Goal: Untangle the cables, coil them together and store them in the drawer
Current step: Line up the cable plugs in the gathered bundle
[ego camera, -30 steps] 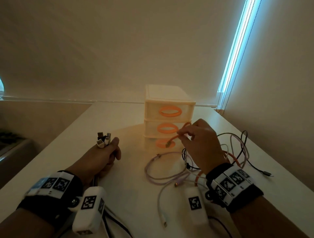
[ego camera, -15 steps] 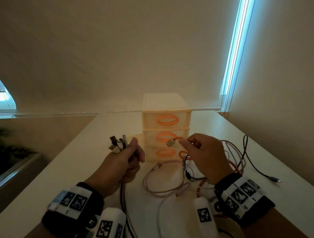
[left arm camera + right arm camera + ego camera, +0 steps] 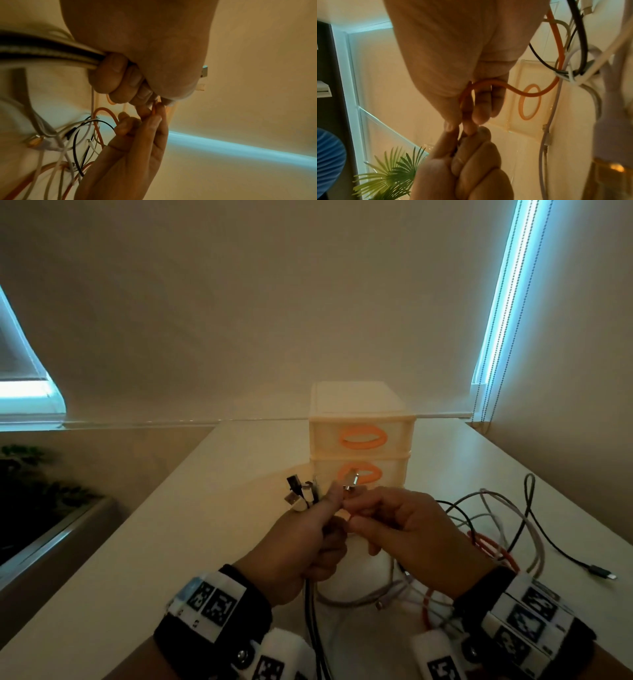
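Observation:
My left hand (image 3: 308, 537) grips a bundle of cable ends (image 3: 301, 494), their plugs sticking up above the fist; the cords (image 3: 51, 54) trail back under the wrist. My right hand (image 3: 394, 529) pinches the orange cable (image 3: 513, 90) just below its metal plug (image 3: 351, 481) and holds it against the left thumb. The two hands touch in front of the cream three-drawer unit (image 3: 359, 436), whose drawers with orange handles are closed. A tangle of white, black and orange cables (image 3: 496, 529) lies on the table to the right.
The white table (image 3: 171, 542) runs back to a wall with a sill. A black cable with a plug (image 3: 599, 573) lies loose at the right, near the side wall. A dark planter with green leaves (image 3: 37, 494) sits off the table's left edge.
My right hand has carried the orange cable's plug leftward and up to the left hand. The left hand has risen and moved right with its bundle. The hands now touch.

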